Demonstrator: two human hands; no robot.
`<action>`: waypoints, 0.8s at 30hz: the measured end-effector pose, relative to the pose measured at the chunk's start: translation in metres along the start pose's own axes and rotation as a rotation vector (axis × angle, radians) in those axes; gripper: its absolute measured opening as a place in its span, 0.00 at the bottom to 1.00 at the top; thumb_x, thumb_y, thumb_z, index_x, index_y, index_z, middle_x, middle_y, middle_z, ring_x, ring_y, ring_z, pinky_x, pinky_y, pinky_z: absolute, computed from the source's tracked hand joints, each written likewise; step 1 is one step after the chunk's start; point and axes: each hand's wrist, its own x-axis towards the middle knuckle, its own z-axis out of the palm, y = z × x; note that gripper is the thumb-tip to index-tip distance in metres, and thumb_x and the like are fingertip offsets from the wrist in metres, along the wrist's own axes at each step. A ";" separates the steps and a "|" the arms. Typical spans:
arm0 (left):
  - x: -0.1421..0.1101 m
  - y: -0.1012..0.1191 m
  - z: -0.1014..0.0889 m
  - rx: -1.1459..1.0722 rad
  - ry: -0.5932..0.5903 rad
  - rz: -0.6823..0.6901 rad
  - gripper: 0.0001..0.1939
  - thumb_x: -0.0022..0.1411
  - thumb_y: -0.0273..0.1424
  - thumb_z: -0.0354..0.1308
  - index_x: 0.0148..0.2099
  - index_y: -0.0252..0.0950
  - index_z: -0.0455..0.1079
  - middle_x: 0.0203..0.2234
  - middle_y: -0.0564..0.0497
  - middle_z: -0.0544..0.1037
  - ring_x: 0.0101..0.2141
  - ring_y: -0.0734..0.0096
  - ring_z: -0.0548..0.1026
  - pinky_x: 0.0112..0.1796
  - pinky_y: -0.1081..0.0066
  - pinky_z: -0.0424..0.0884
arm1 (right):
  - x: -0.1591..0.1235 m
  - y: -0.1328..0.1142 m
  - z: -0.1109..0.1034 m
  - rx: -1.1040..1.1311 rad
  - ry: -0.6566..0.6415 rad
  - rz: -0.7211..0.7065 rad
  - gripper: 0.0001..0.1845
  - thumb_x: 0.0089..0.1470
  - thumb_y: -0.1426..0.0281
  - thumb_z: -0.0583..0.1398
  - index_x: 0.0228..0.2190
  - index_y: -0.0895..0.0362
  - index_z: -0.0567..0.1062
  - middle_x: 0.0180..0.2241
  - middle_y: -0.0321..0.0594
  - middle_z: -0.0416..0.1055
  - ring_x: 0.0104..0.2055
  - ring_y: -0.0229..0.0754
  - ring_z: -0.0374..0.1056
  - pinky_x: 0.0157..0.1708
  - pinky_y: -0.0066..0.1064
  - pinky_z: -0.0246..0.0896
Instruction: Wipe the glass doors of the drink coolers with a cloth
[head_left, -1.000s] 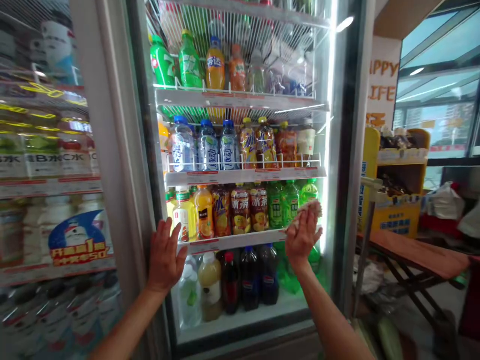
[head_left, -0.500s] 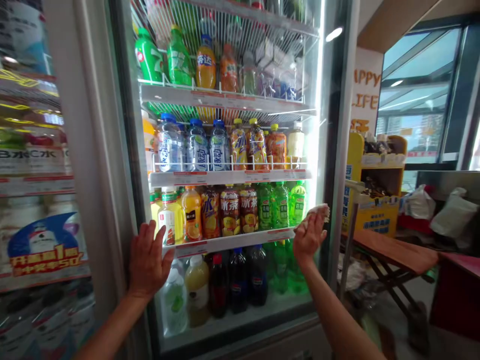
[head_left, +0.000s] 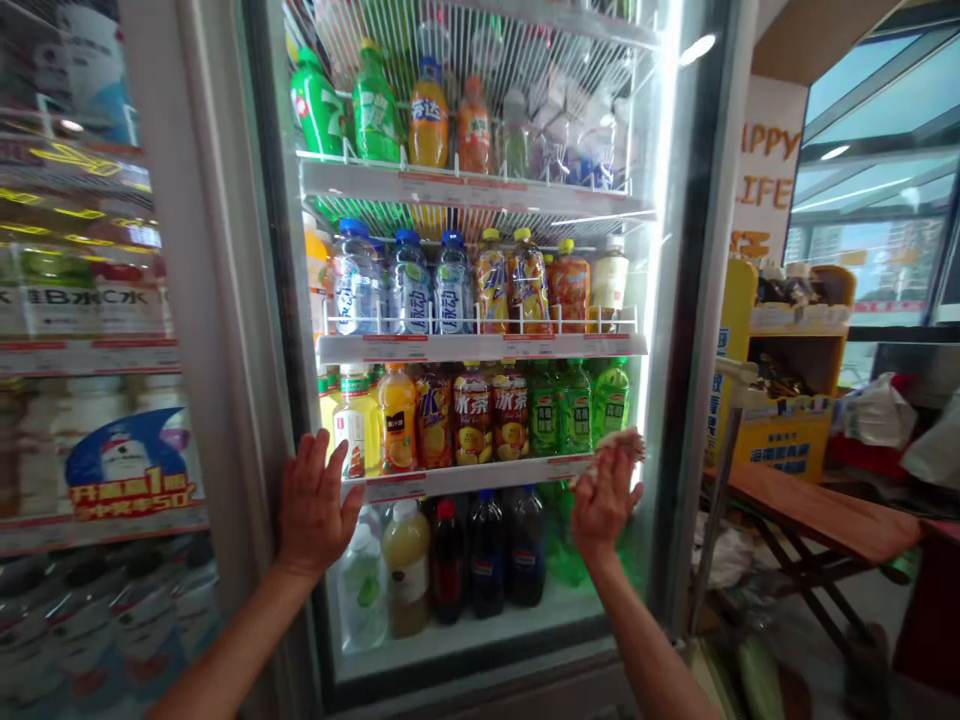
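My left hand [head_left: 315,505] lies flat with fingers spread against the left edge of a glass-fronted drinks fridge, over its door frame [head_left: 262,350]. My right hand [head_left: 604,505] presses a crumpled pale cloth [head_left: 628,446] against the glass on the right side. The cloth pokes out above and beside the fingers; the palm hides the rest. Behind the glass, near the right hand, stand green-labelled bottles [head_left: 576,408]. An orange juice bottle [head_left: 397,420] and a yellow drink bottle [head_left: 355,425] are near the left hand.
Another drinks fridge with a blue promotional sign [head_left: 129,462] stands at left. To the right are a metal post [head_left: 716,500], a yellow display stand [head_left: 784,440] and a folding brown table [head_left: 825,510]. White plastic bags [head_left: 874,412] sit behind it.
My right hand has slid the cloth leftward across the glass. My left hand keeps its place on the door's left edge. The whole view has shifted slightly.
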 end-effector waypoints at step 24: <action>0.001 0.002 0.001 -0.020 0.050 0.010 0.34 0.61 0.30 0.49 0.66 0.45 0.39 0.65 0.48 0.45 0.63 0.56 0.47 0.60 0.50 0.45 | 0.048 -0.078 0.013 0.151 -0.158 -0.387 0.29 0.54 0.70 0.50 0.58 0.53 0.58 0.58 0.44 0.59 0.65 0.48 0.43 0.61 0.51 0.36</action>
